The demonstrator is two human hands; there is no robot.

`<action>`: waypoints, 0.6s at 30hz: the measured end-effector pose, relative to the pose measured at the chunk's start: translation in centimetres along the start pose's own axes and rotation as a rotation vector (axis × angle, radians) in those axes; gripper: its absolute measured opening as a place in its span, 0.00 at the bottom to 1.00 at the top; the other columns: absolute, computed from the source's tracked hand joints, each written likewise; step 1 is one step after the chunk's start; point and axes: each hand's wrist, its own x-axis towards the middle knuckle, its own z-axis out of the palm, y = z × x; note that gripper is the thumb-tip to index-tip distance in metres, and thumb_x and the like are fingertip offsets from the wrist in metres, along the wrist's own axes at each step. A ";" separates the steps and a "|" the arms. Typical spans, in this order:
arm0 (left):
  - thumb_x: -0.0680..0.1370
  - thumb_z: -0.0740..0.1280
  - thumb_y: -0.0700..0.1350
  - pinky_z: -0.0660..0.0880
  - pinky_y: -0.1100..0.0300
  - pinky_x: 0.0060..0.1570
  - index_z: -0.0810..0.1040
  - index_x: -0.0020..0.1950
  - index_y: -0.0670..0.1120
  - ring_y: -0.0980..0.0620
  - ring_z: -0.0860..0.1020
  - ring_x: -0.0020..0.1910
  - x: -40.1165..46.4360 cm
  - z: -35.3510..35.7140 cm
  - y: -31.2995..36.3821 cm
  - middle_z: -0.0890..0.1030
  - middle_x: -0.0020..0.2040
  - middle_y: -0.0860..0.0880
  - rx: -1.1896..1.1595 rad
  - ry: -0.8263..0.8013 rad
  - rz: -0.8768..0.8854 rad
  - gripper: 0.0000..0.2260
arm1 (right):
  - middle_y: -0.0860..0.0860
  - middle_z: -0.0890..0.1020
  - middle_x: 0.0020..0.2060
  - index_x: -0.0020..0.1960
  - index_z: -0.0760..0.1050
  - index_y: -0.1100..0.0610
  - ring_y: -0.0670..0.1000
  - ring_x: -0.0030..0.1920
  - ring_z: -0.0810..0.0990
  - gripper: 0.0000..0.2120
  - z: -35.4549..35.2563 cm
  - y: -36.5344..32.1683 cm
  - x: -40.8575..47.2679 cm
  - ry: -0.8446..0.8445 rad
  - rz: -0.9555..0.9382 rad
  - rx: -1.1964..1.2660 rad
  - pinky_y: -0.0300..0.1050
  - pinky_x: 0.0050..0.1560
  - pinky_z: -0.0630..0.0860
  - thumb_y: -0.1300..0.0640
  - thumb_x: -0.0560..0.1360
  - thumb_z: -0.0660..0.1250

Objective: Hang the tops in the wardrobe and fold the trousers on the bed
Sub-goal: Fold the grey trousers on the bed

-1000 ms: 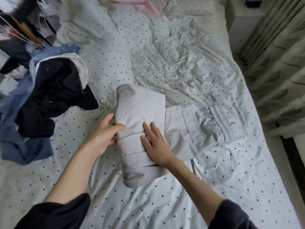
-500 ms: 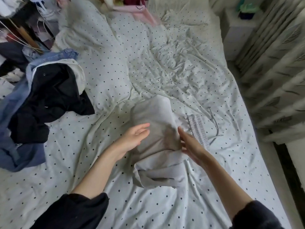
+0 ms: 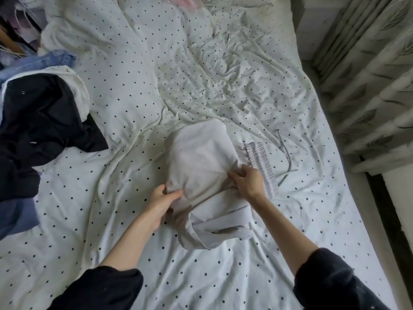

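Note:
Light grey trousers [image 3: 201, 162] lie folded over in the middle of the dotted white bed sheet [image 3: 223, 276]. Their gathered waistband [image 3: 261, 166] and a grey drawstring [image 3: 285, 153] stick out on the right. My left hand [image 3: 163, 203] pinches the left edge of the folded bundle. My right hand [image 3: 248, 181] grips its right edge beside the waistband. The trouser leg ends bunch up loosely below both hands.
A heap of clothes lies at the left: a black garment [image 3: 38, 130], a white one [image 3: 76, 88] and blue denim [image 3: 17, 218]. A pink item [image 3: 185, 1] shows at the top. Patterned curtains [image 3: 368, 74] hang along the right of the bed.
The trousers were folded over onto the waistband side, covering the pocket. Both hands went from flat on the cloth to gripping the bundle's two sides.

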 end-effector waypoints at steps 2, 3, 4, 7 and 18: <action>0.75 0.69 0.37 0.72 0.64 0.29 0.77 0.41 0.45 0.54 0.79 0.33 -0.2 0.0 1.0 0.83 0.36 0.49 -0.010 0.019 0.040 0.05 | 0.53 0.76 0.34 0.36 0.70 0.57 0.54 0.40 0.72 0.10 -0.4 -1.1 0.7 0.015 -0.032 -0.099 0.43 0.35 0.62 0.56 0.74 0.68; 0.75 0.69 0.37 0.72 0.63 0.30 0.77 0.39 0.45 0.53 0.78 0.32 -0.4 -0.1 1.6 0.82 0.33 0.50 -0.005 0.027 0.055 0.06 | 0.55 0.79 0.43 0.45 0.75 0.56 0.55 0.46 0.75 0.04 -0.6 -1.7 0.8 0.013 -0.035 -0.183 0.45 0.41 0.66 0.55 0.75 0.66; 0.75 0.68 0.37 0.71 0.61 0.32 0.77 0.39 0.45 0.53 0.77 0.33 -0.7 -0.1 2.1 0.81 0.34 0.49 0.007 0.034 0.069 0.06 | 0.56 0.77 0.53 0.57 0.74 0.55 0.57 0.53 0.74 0.11 -0.8 -2.1 0.6 0.021 -0.037 -0.275 0.48 0.49 0.70 0.55 0.75 0.65; 0.76 0.67 0.37 0.71 0.59 0.35 0.76 0.45 0.44 0.52 0.77 0.36 -1.7 -0.6 3.5 0.79 0.40 0.47 0.061 0.032 0.103 0.03 | 0.57 0.70 0.63 0.69 0.66 0.55 0.60 0.63 0.69 0.23 -0.2 -2.5 -1.5 0.070 -0.136 -0.336 0.54 0.61 0.68 0.53 0.75 0.65; 0.75 0.67 0.37 0.77 0.51 0.46 0.74 0.43 0.48 0.46 0.79 0.45 -3.8 -4.4 5.3 0.81 0.46 0.46 0.289 0.091 0.249 0.06 | 0.53 0.63 0.73 0.73 0.65 0.55 0.50 0.74 0.61 0.23 4.1 -2.1 -6.3 -0.469 -0.154 0.023 0.36 0.69 0.55 0.55 0.79 0.62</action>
